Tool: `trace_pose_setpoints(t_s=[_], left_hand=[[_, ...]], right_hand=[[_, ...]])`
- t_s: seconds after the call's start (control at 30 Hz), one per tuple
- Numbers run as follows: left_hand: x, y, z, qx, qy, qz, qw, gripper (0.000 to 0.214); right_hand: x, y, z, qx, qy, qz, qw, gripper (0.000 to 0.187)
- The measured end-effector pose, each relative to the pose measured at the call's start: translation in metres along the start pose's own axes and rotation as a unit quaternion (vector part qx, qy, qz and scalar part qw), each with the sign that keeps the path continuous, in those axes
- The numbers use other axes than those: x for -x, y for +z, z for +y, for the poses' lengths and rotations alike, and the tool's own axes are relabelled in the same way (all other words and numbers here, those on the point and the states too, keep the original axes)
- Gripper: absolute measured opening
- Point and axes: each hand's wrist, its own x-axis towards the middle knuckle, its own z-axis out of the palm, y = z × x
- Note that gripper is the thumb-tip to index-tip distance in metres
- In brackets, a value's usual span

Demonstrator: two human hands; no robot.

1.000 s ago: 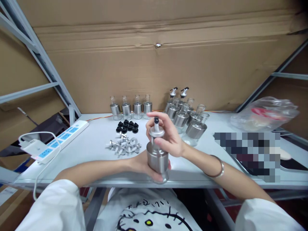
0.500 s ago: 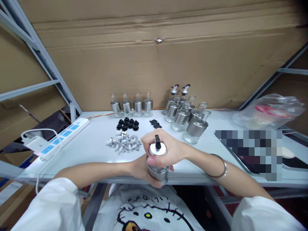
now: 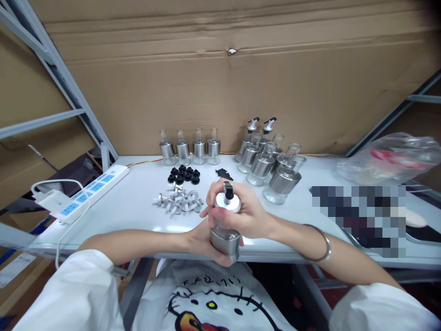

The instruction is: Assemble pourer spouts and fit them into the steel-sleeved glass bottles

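Near the table's front edge, my left hand (image 3: 203, 241) is wrapped round a glass bottle (image 3: 225, 243) with a brushed-metal band. My right hand (image 3: 253, 211) closes on the pourer spout (image 3: 228, 202) at the bottle's top, a silvery cap with a black lever. The bottle neck is hidden by my fingers. Beyond my hands lie a pile of silvery pourer tops (image 3: 181, 201), a cluster of black stoppers (image 3: 184, 174) and a few small black levers (image 3: 223, 174), partly behind my right hand.
Several open bottles (image 3: 200, 149) stand in a row at the back. To the right is another group of bottles (image 3: 284, 179), two fitted with pourers (image 3: 269, 124). A power strip (image 3: 96, 188) lies left; a plastic bag (image 3: 389, 154) and a blurred-out item (image 3: 365, 220) lie right.
Both hands keep their hold on the bottle and pourer. My right-hand grip has shifted slightly, and more of the bottle's glass shoulder shows. The whole view has moved a little.
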Motion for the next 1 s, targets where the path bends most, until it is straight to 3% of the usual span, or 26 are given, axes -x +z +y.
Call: trace_pose_setpoints(t_s=[0.13, 0.27, 0.37, 0.47, 0.57, 0.67, 0.83, 1.0], left_hand=[[-0.002, -0.002, 0.002, 0.029, -0.003, -0.018, 0.999, 0.038], [-0.003, -0.004, 0.002, 0.008, -0.007, -0.017, 1.0, 0.043], [-0.004, -0.003, -0.001, -0.006, -0.011, -0.032, 0.999, 0.043], [-0.003, 0.0, -0.005, -0.027, 0.013, -0.022, 0.999, 0.042], [-0.003, 0.002, -0.005, -0.039, 0.039, -0.01, 0.998, 0.04], [-0.004, 0.001, -0.004, -0.012, 0.016, -0.007, 1.0, 0.041], [-0.007, -0.003, -0.004, 0.096, -0.046, 0.018, 0.994, 0.047], [-0.01, -0.004, -0.002, 0.113, -0.102, 0.043, 0.987, 0.048]], right_hand=[[0.002, -0.003, -0.005, 0.123, -0.082, 0.023, 0.989, 0.012], [0.0, -0.004, -0.005, 0.166, -0.149, 0.017, 0.975, 0.013], [0.001, -0.002, -0.004, 0.131, -0.099, -0.002, 0.986, 0.015], [0.004, 0.002, -0.002, -0.007, 0.011, -0.012, 1.0, 0.027], [0.004, 0.005, 0.001, -0.164, 0.069, 0.0, 0.984, 0.039], [0.001, 0.004, 0.005, -0.254, 0.098, 0.027, 0.962, 0.042], [-0.004, 0.001, 0.014, -0.28, 0.126, 0.12, 0.944, 0.044], [0.0, -0.001, 0.021, -0.207, 0.05, 0.177, 0.961, 0.042]])
